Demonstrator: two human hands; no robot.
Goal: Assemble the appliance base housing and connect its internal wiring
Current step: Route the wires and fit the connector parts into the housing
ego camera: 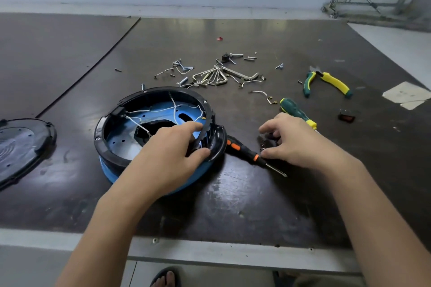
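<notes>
The black bottom cover lies off at the left, not yet fitted. The base housing sits open mid-table with white wires loose inside. The left hand grips its right rim. The right hand curls over a small dark part, but a pinch cannot be told. Likely most of the assembly remains.

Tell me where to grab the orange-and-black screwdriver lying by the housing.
Take the screwdriver by its handle near the orange collar, coming from above on the right side. It lies flat, its butt end tucked against the housing, which the left hand holds; the thin shaft points toward the near right.
</notes>
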